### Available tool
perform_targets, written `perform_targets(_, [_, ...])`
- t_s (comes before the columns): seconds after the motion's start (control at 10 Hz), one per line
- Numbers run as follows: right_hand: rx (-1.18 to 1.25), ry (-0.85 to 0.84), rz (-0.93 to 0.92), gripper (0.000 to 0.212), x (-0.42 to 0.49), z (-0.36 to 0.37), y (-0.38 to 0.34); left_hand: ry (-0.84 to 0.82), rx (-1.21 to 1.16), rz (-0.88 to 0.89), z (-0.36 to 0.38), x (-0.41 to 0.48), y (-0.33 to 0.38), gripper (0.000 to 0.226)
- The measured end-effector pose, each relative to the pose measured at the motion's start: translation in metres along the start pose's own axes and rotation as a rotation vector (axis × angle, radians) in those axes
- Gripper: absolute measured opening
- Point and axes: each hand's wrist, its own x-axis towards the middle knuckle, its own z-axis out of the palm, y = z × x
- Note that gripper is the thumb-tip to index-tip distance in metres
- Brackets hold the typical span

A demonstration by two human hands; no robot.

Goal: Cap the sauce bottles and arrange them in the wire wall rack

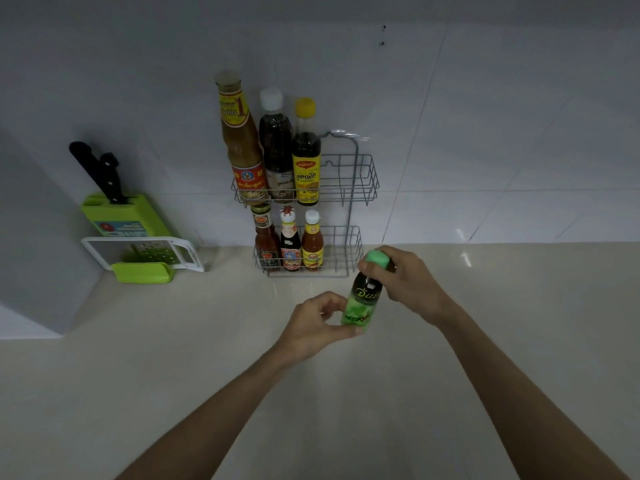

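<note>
A dark sauce bottle with a green label (362, 301) stands on the counter just in front of the wire wall rack (356, 188). My left hand (317, 327) grips the bottle's base. My right hand (407, 278) is closed around its green cap (376, 259) at the neck. The rack's upper shelf holds three tall bottles on its left side: a clear-capped one (240, 143), a white-capped one (276, 147) and a yellow-capped one (305, 154). The lower shelf holds three small bottles (290, 242) on its left. The right part of both shelves is free.
A green knife block with black-handled knives (114, 202) leans against the wall at the left. In front of it lie a white grater (145, 252) and a green tray (143, 271). The pale counter (173, 375) stretches toward me. A white box edge stands far left.
</note>
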Motion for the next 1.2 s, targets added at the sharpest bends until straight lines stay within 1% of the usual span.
perform_targets(0.1, [0.045, -0.006, 0.012, 0.026, 0.006, 0.013, 0.016, 0.113, -0.007, 0.004, 0.002, 0.007, -0.013, 0.033])
perform_targets(0.2, [0.013, -0.014, 0.021, 0.041, 0.021, 0.023, 0.028, 0.233, 0.039, 0.036, -0.002, 0.024, -0.018, 0.032])
perform_targets(0.3, [0.074, 0.074, 0.014, 0.037, 0.049, 0.032, 0.033, 0.261, 0.116, 0.038, -0.013, 0.055, -0.019, 0.044])
perform_targets(0.4, [-0.062, 0.256, -0.089, 0.037, 0.081, 0.046, 0.041, 0.305, 0.208, 0.027, -0.028, 0.087, -0.019, 0.079])
perform_targets(0.5, [-0.111, 0.324, -0.092, 0.037, 0.111, 0.061, 0.054, 0.33, 0.179, 0.038, -0.036, 0.106, -0.023, 0.087])
perform_targets(0.6, [-0.147, 0.237, -0.028, 0.033, 0.131, 0.07, 0.064, 0.33, 0.153, 0.051, -0.037, 0.111, -0.025, 0.083])
perform_targets(0.7, [-0.241, 0.145, 0.019, 0.032, 0.147, 0.075, 0.073, 0.322, 0.145, 0.062, -0.035, 0.114, -0.033, 0.08])
perform_targets(0.8, [-0.349, 0.076, 0.082, 0.036, 0.156, 0.079, 0.074, 0.316, 0.136, 0.034, -0.034, 0.117, -0.045, 0.082])
perform_targets(0.9, [-0.419, 0.059, 0.104, 0.039, 0.157, 0.083, 0.077, 0.302, 0.142, 0.026, -0.033, 0.118, -0.052, 0.082])
perform_targets(1.0, [-0.424, 0.012, 0.134, 0.044, 0.152, 0.08, 0.071, 0.278, 0.164, 0.004, -0.034, 0.116, -0.05, 0.08])
perform_targets(1.1, [-0.4, -0.032, 0.087, 0.055, 0.14, 0.078, 0.069, 0.224, 0.224, -0.005, -0.039, 0.113, -0.05, 0.078])
perform_targets(1.2, [-0.386, -0.02, 0.038, 0.063, 0.119, 0.075, 0.063, 0.21, 0.28, -0.004, -0.048, 0.106, -0.039, 0.069])
